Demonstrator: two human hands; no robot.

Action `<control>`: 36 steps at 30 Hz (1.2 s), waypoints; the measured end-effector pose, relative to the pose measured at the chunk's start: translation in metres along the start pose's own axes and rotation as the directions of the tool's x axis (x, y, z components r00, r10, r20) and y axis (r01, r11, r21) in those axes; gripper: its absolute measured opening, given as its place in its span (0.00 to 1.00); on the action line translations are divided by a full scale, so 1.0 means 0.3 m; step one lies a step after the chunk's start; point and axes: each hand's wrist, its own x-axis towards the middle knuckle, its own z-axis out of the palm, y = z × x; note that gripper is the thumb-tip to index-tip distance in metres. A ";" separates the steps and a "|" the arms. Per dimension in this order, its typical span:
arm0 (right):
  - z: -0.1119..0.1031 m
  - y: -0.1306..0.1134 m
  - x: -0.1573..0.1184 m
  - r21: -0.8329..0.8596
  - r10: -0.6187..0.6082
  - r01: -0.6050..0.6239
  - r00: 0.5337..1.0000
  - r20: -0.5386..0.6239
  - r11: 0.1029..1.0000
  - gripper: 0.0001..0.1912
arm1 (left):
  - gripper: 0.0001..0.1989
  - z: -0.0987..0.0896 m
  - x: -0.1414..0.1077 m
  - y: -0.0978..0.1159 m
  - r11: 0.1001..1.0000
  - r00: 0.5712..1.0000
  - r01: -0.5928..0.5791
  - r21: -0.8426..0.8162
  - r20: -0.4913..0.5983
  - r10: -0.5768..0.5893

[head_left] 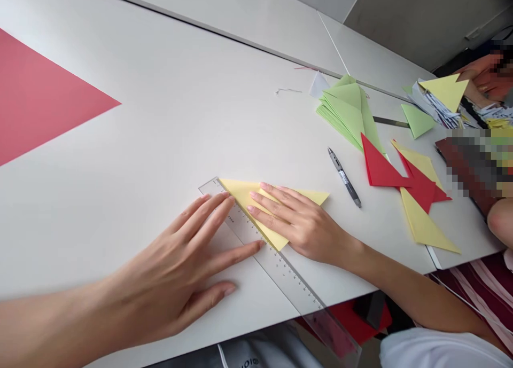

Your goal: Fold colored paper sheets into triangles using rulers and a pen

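Observation:
A clear plastic ruler (pixel 294 282) lies slantwise on the white table, its lower end reaching past the table's edge. My left hand (pixel 200 242) rests on the ruler's upper part with spread fingertips, the thumb apart on the tabletop. Along the ruler's right edge sits a folded yellow paper triangle (pixel 276 239). Lying flat over that triangle is my right hand (pixel 298 216), its fingers stretched toward the ruler and covering the middle of the paper. Neither hand is wrapped around anything.
A grey pen (pixel 344 177) lies right of my hands. Beyond it are a stack of green paper triangles (pixel 344 109) and several red (pixel 382 167) and yellow (pixel 425 224) ones. Red paper (pixel 44 98) lies at left. Another person (pixel 487 77) is at the far right, near paper scraps.

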 end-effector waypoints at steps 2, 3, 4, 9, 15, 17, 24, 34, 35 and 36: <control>-0.003 0.003 -0.003 0.001 -0.001 0.001 1.000 0.029 1.000 0.24 | 0.28 0.004 0.005 0.000 0.999 1.000 0.011 -0.041 -0.006 -0.012; -0.004 0.004 -0.004 -0.001 0.002 -0.002 0.999 0.044 1.000 0.24 | 0.27 0.005 0.006 0.001 0.998 1.000 0.020 -0.061 -0.006 -0.020; -0.005 0.006 -0.006 -0.005 0.004 -0.004 0.998 0.058 1.000 0.24 | 0.27 0.006 0.007 0.002 0.996 0.999 0.032 -0.078 -0.002 -0.032; -0.014 0.019 -0.019 -0.009 -0.052 0.052 0.999 -0.013 0.999 0.21 | 0.29 0.017 0.009 -0.006 0.996 0.999 0.032 -0.079 0.006 -0.031; -0.042 0.026 -0.043 0.058 -0.138 0.149 0.978 -0.158 0.987 0.09 | 0.30 0.022 0.014 -0.016 0.997 0.999 0.021 -0.072 0.034 -0.019; -0.048 0.021 -0.051 0.067 -0.126 0.138 0.979 -0.162 0.988 0.08 | 0.29 0.019 0.015 -0.013 0.998 1.000 0.013 -0.061 0.023 -0.011; -0.048 0.012 -0.066 0.101 -0.108 0.125 0.980 -0.165 0.987 0.08 | 0.29 0.019 0.016 -0.019 0.998 1.000 -0.008 -0.065 0.008 0.009; -0.039 0.017 -0.073 0.111 -0.103 0.124 0.979 -0.178 0.986 0.08 | 0.28 0.008 0.022 0.001 0.993 0.997 0.066 -0.099 0.046 -0.062; -0.039 0.017 -0.073 0.116 -0.102 0.124 0.978 -0.180 0.985 0.08 | 0.27 0.009 0.021 0.000 0.994 0.998 0.052 -0.095 0.039 -0.048; -0.039 0.018 -0.073 0.122 -0.101 0.125 0.978 -0.182 0.985 0.08 | 0.28 0.011 0.020 -0.003 0.995 0.999 0.041 -0.089 0.036 -0.038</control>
